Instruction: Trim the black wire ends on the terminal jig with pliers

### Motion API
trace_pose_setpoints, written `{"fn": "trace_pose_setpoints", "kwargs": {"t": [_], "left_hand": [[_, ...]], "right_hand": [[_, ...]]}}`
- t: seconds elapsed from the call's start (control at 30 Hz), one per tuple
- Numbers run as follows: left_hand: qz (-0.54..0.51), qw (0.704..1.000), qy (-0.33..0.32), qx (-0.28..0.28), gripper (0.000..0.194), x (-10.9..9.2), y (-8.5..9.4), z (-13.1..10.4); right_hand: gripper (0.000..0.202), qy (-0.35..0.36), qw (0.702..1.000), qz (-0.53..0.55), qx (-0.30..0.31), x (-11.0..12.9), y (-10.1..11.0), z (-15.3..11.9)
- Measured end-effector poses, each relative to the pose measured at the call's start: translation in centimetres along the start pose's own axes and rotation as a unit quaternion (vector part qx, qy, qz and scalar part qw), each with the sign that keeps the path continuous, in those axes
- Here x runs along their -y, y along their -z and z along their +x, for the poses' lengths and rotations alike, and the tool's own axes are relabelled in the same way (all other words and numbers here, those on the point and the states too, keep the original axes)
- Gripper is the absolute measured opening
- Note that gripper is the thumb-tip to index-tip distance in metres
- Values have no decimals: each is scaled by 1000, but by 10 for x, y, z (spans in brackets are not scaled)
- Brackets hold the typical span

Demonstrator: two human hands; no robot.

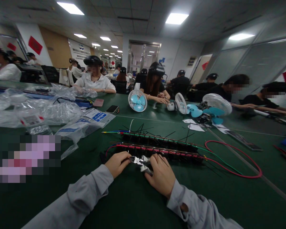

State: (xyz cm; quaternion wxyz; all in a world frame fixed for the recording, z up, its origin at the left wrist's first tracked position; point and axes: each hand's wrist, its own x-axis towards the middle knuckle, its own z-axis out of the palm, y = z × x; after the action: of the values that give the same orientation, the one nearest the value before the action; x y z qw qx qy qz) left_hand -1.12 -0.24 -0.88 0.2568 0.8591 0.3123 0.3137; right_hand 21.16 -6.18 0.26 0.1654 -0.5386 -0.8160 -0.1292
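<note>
In the head view, my right hand (pixel 162 174) is wrapped round the white handles of a pair of pliers (pixel 145 165), whose jaws point left. My left hand (pixel 118 163) is pinched at the jaw end; what its fingertips hold is too small to name. Just beyond both hands lies a long black wiring assembly (pixel 157 149) in two rows, with red and green wires along it and several thin black tie ends sticking up. A red cable (pixel 256 162) loops out from its right end.
Plastic bags (pixel 50 108) and a blue-and-white bag (pixel 95 117) lie at the left, near a phone (pixel 112 109). Across the table are a small fan (pixel 137 100), other fan parts (pixel 194 110), papers (pixel 195 127) and several people. A flat dark object (pixel 244 141) lies at the right.
</note>
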Motion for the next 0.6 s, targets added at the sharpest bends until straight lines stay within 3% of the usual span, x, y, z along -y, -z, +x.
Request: {"fn": "trace_pose_setpoints", "kwargs": {"t": [0.6], "left_hand": [[6, 1000, 19, 7, 16, -3, 1, 1]], "right_hand": [[23, 7, 999, -21, -31, -2, -8, -1]]}}
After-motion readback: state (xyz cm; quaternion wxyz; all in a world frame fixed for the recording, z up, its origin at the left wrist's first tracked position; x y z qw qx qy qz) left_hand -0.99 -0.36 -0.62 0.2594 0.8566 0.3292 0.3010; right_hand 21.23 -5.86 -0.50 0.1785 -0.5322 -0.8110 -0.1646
